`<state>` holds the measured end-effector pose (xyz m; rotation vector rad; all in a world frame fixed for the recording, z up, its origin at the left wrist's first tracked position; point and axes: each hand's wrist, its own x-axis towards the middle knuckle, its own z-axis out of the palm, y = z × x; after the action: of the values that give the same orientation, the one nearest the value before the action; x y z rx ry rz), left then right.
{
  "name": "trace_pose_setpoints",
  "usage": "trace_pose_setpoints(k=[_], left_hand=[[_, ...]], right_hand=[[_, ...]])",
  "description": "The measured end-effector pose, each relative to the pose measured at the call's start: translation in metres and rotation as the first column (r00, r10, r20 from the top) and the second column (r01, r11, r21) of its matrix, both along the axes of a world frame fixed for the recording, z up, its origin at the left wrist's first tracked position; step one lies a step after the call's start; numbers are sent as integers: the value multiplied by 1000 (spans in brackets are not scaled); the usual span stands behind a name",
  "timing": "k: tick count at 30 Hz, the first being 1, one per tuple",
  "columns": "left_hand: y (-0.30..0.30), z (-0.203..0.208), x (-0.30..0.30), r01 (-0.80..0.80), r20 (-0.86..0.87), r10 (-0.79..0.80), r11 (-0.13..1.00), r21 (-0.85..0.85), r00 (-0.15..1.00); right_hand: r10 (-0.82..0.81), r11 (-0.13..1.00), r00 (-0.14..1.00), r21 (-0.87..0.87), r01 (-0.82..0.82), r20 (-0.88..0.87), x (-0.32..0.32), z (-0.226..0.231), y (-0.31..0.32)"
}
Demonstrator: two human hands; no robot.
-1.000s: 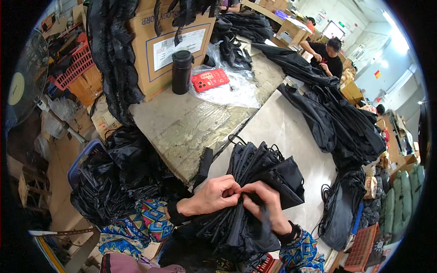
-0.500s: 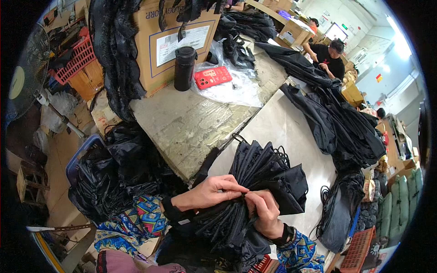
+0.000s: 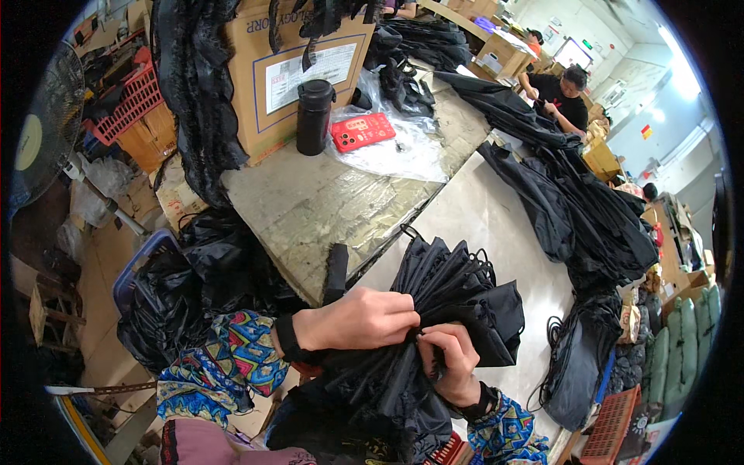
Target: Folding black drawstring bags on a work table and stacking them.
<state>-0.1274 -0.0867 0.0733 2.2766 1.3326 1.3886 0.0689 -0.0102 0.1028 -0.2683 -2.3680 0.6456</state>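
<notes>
A thick bundle of black drawstring bags [image 3: 457, 287], with cord loops at its far end, fans out on the table before me. It is pinched in at the middle, where both my hands work. My left hand [image 3: 360, 318] lies over the gathered waist from the left, its fingers closed on the cloth. From the right, my right hand [image 3: 451, 358] pinches the same spot, thumb and forefinger together. Whether a thin tie lies between the fingertips is hidden. A black strip [image 3: 335, 273] sticks up just beyond my left hand.
More black bags [image 3: 573, 209] lie along the table's right side. Farther back are a black bottle [image 3: 314, 120], a red phone [image 3: 363, 132] on clear plastic and a cardboard box [image 3: 263, 93]. A blue basket [image 3: 128, 271] of black cloth stands left. A person [image 3: 566, 97] works at the back right.
My left hand has turned over, back upward, and its fingers have curled in at the bundle's waist. The right hand stays almost in place. The black strip now stands more upright.
</notes>
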Motion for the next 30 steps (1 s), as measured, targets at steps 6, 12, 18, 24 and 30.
trace_pose_setpoints(k=[6,12,18,24,30], left_hand=[[2,-2,4,-40,168,35,999,23,985],[-2,-8,8,-149,152,141,988,42,978],[-16,-38,-9,-420,296,472,880,-223,831],[-38,-66,-56,-306,665,637,771,-559,390],[-40,-47,-28,-163,758,544,836,-523,359]], right_hand=[[-2,1000,1000,-19,1,-22,-4,-1,-3],[-19,998,999,-66,21,38,-1,1,-4],[-49,978,993,207,26,104,33,-2,-1],[-179,984,959,36,175,220,62,-22,8],[-40,991,999,125,44,-30,17,29,30]])
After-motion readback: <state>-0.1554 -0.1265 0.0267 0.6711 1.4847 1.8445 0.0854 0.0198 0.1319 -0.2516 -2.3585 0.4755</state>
